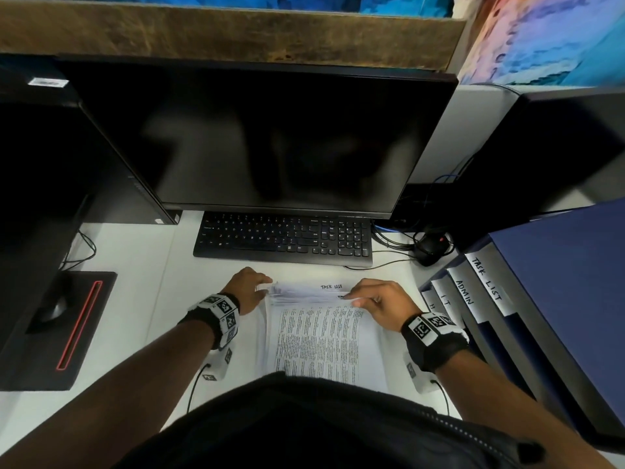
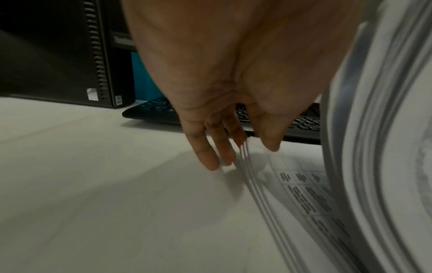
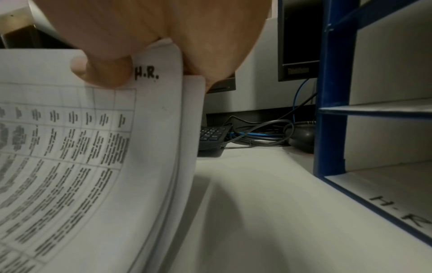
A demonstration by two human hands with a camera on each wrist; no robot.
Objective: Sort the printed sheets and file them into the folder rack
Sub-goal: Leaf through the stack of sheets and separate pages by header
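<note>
Currently my right hand (image 1: 378,301) pinches the sheets (image 1: 321,336) at their far corner to read headings; left hand (image 1: 248,289), fingers relaxed, steadies the opposite edge.

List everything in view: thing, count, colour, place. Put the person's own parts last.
printed sheets: one stack, white, desk centre, top corners lifted
folder rack: one, blue, right of the sheets; slots labelled H.R., I.T., ADMIN, TASK LIST
keyboard: one, black, beyond the sheets
monitor: one, black, screen dark, behind the keyboard
computer tower: one, black, far left
mouse: one, black, right of the keyboard among cables
desk: one, white
left hand: fingers on the stack's top left corner
right hand: pinches the top right corner of a sheet marked H.R.
</note>
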